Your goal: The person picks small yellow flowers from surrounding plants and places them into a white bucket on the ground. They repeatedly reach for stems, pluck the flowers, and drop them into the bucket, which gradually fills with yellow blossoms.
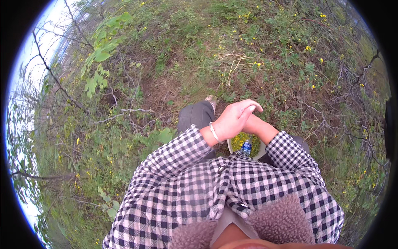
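My left hand, with a pale bracelet at the wrist, lies across my right hand in front of my body. Its thumb is stretched out and its fingers curve over the right hand's far side. Most of my right hand is covered by the left, and its fingers are hidden. Whether anything small sits between the palms does not show. Just below the hands is a pale bucket containing yellow flowers. A clear bottle with a blue label lies in it, partly behind my jacket.
Grass and low plants with yellow blooms surround me. Bare thorny twigs spread on the right, and dry branches on the left. A leafy green branch hangs at the upper left. My dark-trousered leg and shoe extend ahead.
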